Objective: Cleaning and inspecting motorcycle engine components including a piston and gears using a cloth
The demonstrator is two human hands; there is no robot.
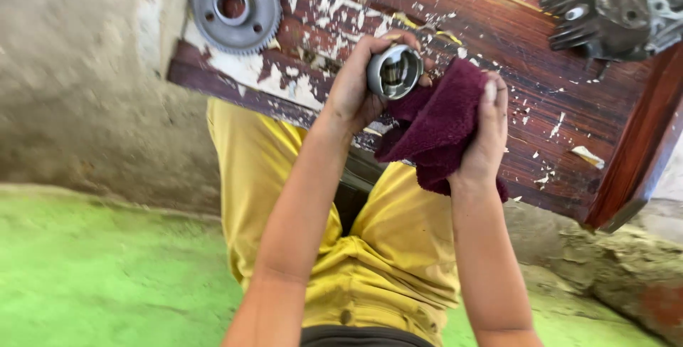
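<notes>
Metal cylinder [395, 71], hollow: left hand [353, 87] grips it firmly; right hand [487, 130] clutches maroon cloth [437, 123] alongside. Best wiped with open end steady, above table [498, 41].

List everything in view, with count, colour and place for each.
metal cylinder part: one, silvery, hollow end toward the camera, gripped in the left hand
cloth: one, dark maroon, held against the cylinder part
gear wheel: one, grey, toothed, flat on the table's left end
engine part: one, dark grey, finned, table's far right
table: one, red-brown wood, paint flaking white
trousers: yellow, below the table
left hand: holds the cylinder part
right hand: holds the cloth
</notes>
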